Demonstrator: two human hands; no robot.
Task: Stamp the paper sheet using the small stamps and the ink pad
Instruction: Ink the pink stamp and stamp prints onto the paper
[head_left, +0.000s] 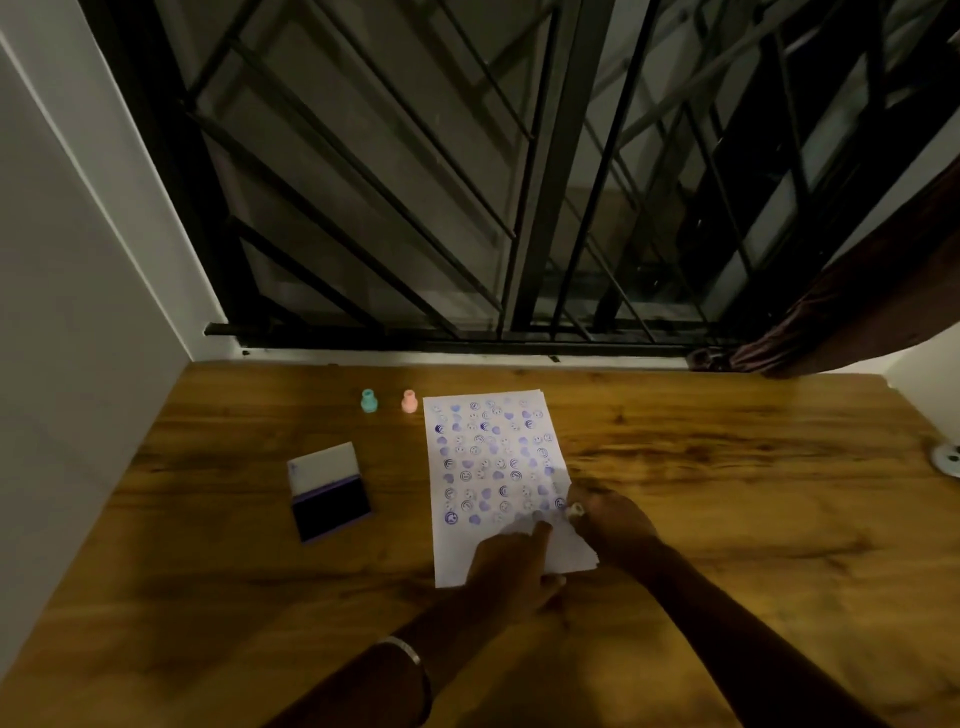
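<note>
Wall (62, 312), plain and pale, runs down the left side, and a wooden worktop (727, 467) meets it there. Toward the left part of the worktop lies an ink pad (329, 492), its lid open and folded back; the dark pad faces up and the pale inner lid lies on the far side. A small mark sits at the lid's left corner, too small to read. Farther back, near the far edge, two small stamps stand upright, apart from each other: a teal stamp (369, 401) and, to its right, a pink stamp (409, 401) just beside the far left corner of the paper sheet (488, 457).

That sheet lies near the middle of the worktop, long side running away from the person. Rows of purple and blue round prints cover most of it; they look like faces, hearts and swirls, and no lettering can be read. Its near strip is unprinted.

On the sheet's near part rests the left hand (511, 564), forefinger stretched out and pressing the paper, a metal bangle (410, 657) on the wrist. At the sheet's right edge the right hand (608, 519) pinches a small pale stamp (575, 510) between its fingertips, down at the paper. A dark window grille (467, 182) stands behind the far edge, a brown curtain (857, 312) hangs at the far right corner, and a round white object (946, 458) sits at the right edge.
</note>
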